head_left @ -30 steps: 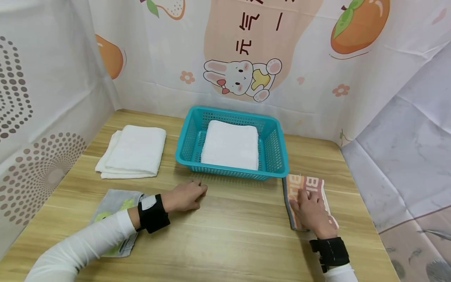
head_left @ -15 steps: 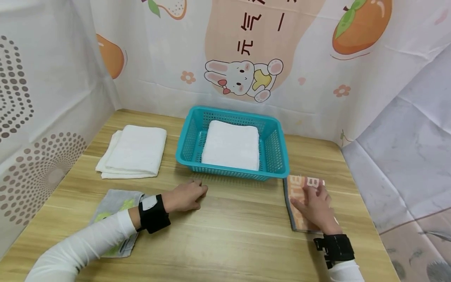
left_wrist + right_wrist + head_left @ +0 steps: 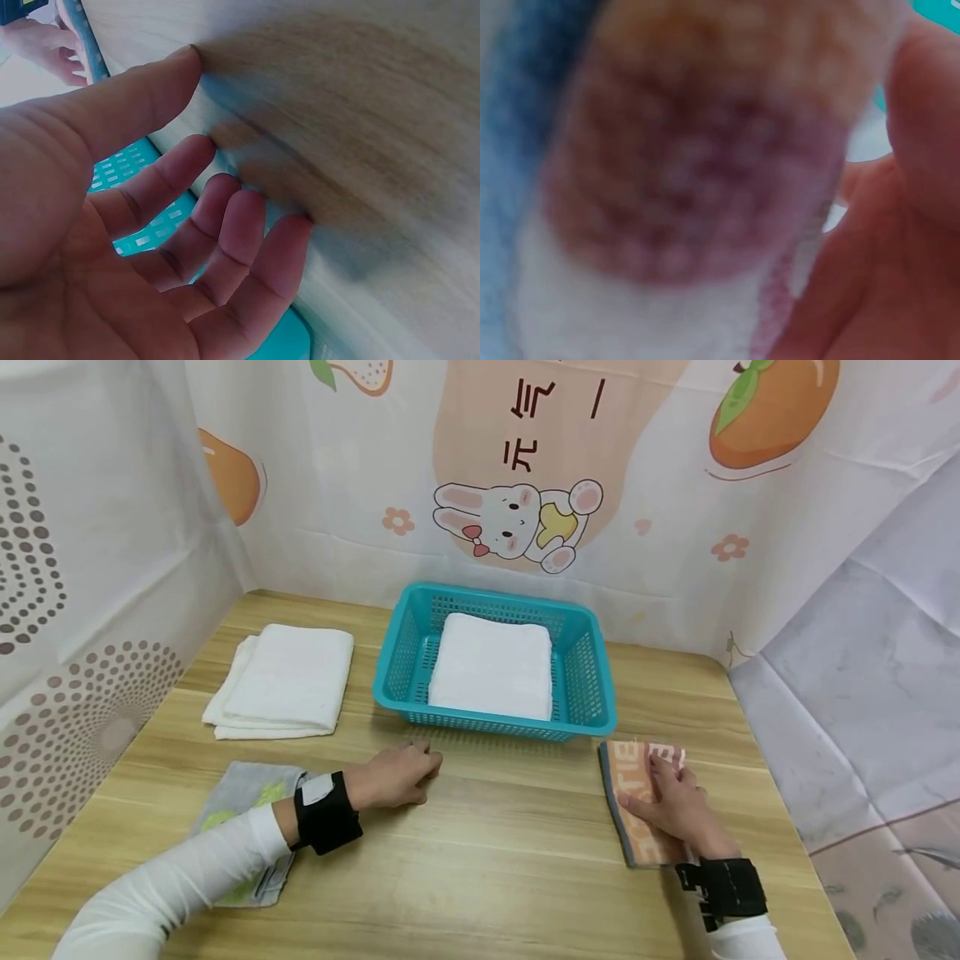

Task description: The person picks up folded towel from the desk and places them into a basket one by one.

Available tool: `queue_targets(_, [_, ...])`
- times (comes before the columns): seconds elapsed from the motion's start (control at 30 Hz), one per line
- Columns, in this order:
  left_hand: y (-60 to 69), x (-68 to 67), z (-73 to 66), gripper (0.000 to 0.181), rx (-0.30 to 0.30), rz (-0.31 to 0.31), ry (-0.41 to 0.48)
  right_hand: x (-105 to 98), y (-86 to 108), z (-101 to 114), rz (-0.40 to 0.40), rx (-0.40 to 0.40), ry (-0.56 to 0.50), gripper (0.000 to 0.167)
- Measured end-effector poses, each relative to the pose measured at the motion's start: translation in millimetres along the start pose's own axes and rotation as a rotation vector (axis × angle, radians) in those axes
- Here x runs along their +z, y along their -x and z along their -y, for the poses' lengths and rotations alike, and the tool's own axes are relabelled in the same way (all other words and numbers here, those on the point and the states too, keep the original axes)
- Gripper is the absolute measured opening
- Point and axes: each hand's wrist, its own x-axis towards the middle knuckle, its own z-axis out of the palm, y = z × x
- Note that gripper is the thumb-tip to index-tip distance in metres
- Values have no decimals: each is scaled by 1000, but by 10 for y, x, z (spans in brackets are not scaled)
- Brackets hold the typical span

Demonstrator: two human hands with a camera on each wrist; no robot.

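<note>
In the head view, my right hand pinches the right side of an orange and pink lettered towel between thumb and fingers. Blurred folds of that towel fill much of the right wrist view, beside the palm. My left hand rests on the table in front of the basket, holding nothing; the left wrist view shows its loosely bent fingers with the tips at the wood. A grey towel with green patterns lies partly under the left forearm.
A teal basket stands at the back centre with a folded white towel inside. Another folded white towel lies at the back left of the wooden table. Printed curtains enclose the back and sides.
My right hand has gone from lying on the lettered towel to pinching its right side, and the towel has shifted slightly toward the near edge. The left hand has stayed put.
</note>
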Motion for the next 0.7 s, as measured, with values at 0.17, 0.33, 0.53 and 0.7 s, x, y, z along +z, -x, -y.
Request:
queue_targets(0.17, [3,22,11,23,10,-7,-2,-34,5,-56,-25,-33,8,94])
queue_targets(0.33, [11,28,41,22,26,-3,54,-102,-46,-150,-39,-61,-37,69])
queue_targets(0.53, [11,-31,43,23,-42,93,185,-152,-117,-258,-30,20,-157,78])
queue_targets(0.7, [17,-46,38,17,-88,103,253,-186,-138,-348,31,82,-270,75])
